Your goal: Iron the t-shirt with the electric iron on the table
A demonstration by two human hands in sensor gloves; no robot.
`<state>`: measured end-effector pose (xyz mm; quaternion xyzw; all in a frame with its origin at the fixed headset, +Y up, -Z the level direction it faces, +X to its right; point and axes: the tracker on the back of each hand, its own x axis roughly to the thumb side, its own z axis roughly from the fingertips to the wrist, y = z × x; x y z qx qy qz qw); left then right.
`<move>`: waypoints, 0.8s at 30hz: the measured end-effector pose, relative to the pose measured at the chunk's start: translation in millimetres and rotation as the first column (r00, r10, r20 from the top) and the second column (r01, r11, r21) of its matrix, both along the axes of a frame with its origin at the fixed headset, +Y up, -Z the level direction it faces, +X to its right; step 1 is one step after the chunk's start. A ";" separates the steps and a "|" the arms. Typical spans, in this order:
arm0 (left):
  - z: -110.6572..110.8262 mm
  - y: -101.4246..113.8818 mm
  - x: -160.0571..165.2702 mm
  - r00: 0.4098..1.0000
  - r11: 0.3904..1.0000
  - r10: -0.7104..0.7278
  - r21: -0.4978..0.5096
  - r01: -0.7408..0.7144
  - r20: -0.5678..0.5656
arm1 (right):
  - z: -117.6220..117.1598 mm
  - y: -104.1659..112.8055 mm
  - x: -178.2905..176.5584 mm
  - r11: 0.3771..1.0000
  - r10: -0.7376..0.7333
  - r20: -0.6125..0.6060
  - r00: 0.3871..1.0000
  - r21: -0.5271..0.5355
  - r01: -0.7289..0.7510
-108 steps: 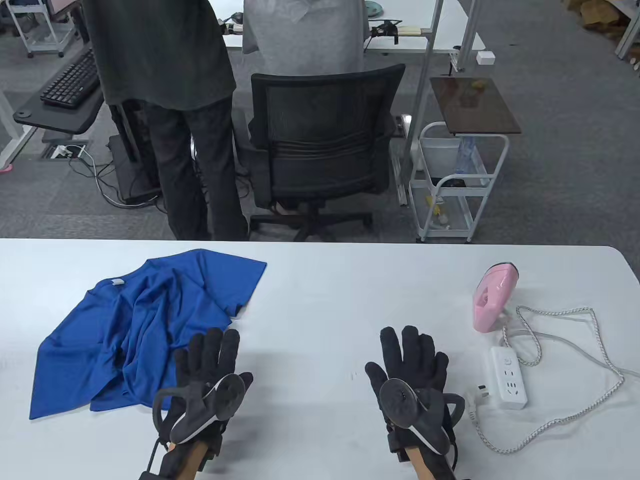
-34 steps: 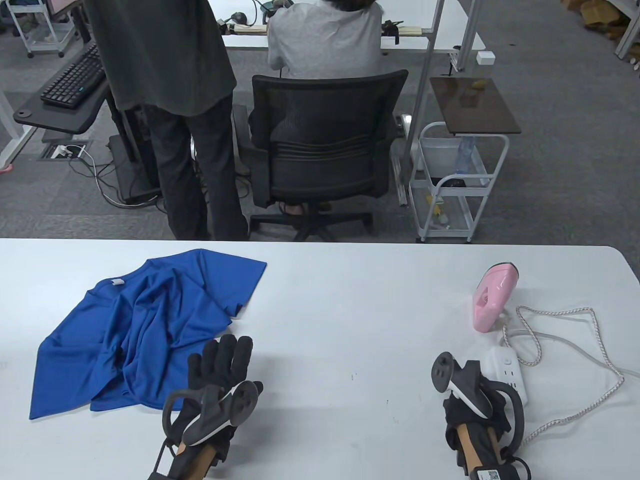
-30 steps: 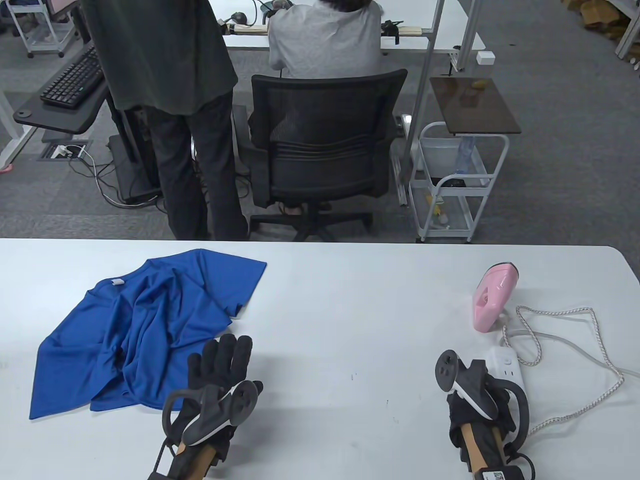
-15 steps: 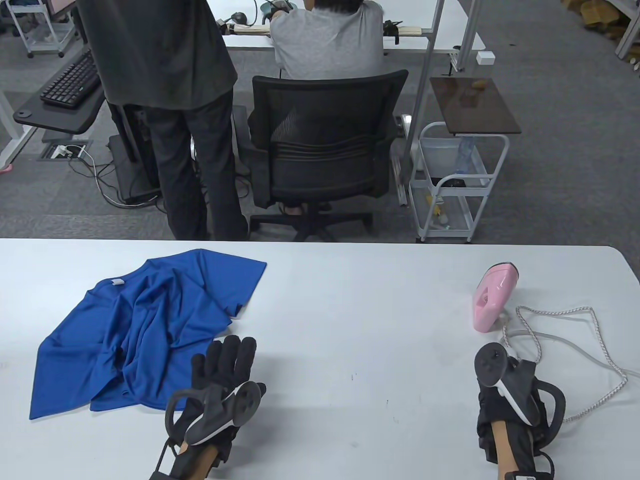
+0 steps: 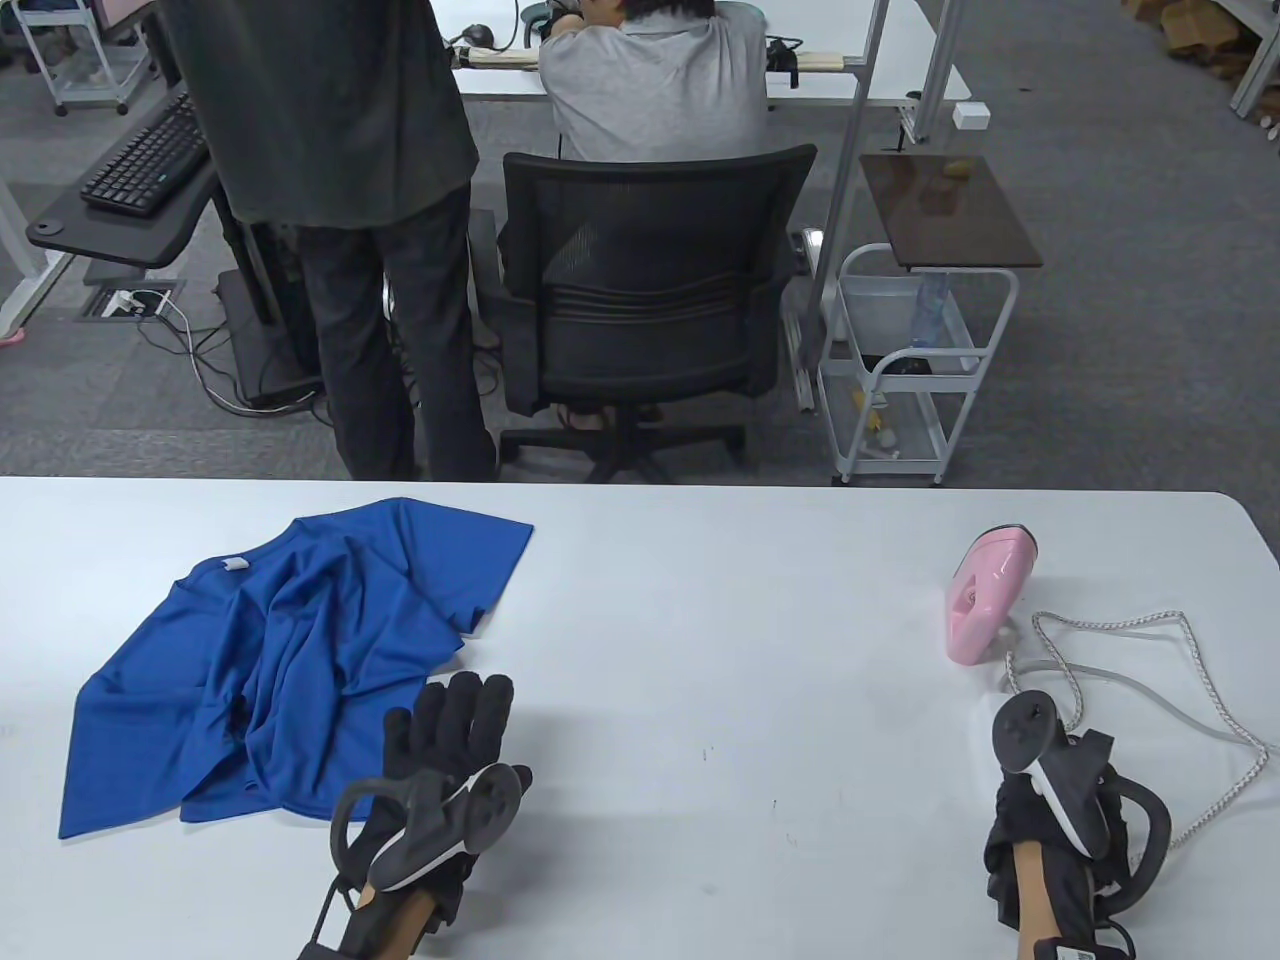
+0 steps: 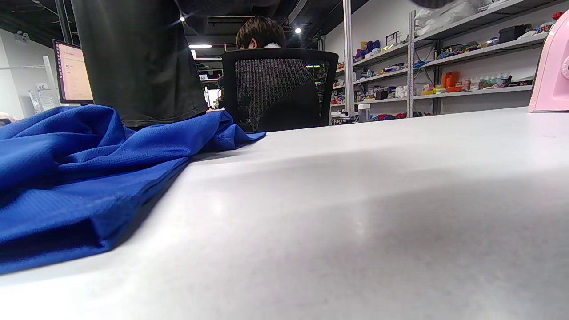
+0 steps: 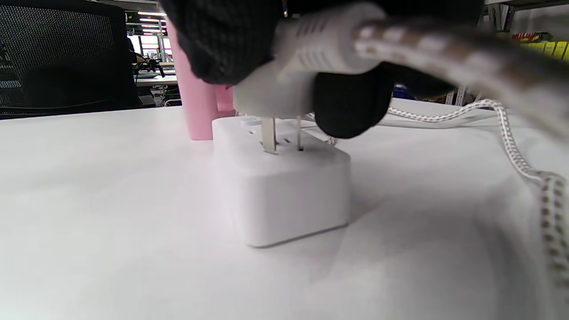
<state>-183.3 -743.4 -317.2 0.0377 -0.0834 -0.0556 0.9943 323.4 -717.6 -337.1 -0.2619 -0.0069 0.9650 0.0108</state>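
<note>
Blue and soft, the t-shirt (image 5: 280, 650) lies crumpled on the table's (image 5: 700, 600) left side, so it will flop; take it by its edges. The left hand (image 5: 440, 760) rests flat beside it, fingers spread, holding nothing. The pink iron (image 5: 985, 595) stands far right.

In the left wrist view, the shirt is a bunched heap and no fingers show.

In the right wrist view, the right hand (image 7: 231, 40) grips the plug (image 7: 284, 75), prongs at the power strip (image 7: 280, 191). From above, the strip is hidden.
</note>
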 end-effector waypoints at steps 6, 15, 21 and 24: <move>0.1 0.3 0.0 1.000 1.000 0.003 0.009 -0.003 0.001 | 0.2 0.5 0.4 1.000 0.003 0.014 1.000 0.008 -0.003; 0.6 -0.4 1.2 1.000 1.000 0.002 0.002 -0.002 0.004 | -1.9 -3.3 2.0 1.000 0.013 0.043 0.999 -0.003 -0.013; 0.6 -1.4 1.3 1.000 1.000 -0.002 -0.004 0.002 0.003 | -7.0 -0.7 -1.4 0.997 0.062 0.047 0.997 -0.057 -0.059; 0.8 -1.0 1.3 1.000 1.000 -0.005 -0.006 0.005 0.001 | -9.6 -0.8 -2.9 0.995 0.072 0.044 0.996 -0.068 -0.069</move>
